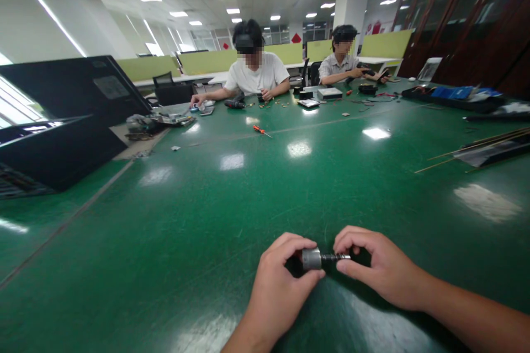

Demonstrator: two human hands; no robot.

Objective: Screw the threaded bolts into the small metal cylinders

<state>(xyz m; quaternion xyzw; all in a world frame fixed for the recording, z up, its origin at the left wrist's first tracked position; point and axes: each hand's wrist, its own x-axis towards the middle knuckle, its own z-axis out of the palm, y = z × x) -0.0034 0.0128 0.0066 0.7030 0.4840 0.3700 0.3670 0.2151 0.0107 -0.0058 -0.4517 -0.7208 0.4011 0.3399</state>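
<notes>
Low in the head view, a small silver metal cylinder [311, 258] lies on its side, with a thin dark ridged shaft [329, 257] reaching right to a shiny tip. From the left, my left hand [281, 276] grips the cylinder between thumb and fingers. My right hand [379, 265] has its thumb and curled fingers around the shaft's outer end. Both hands are just over the green tabletop [199, 220]. What exactly the piece is I cannot make out.
An orange screwdriver [260, 130] lies farther up the table. Two co-workers, one in a white T-shirt [259, 74], sit across it among small parts. Dark panels [74, 88] stand at left; thin rods [476, 151] and a black tray [455, 98] are at right.
</notes>
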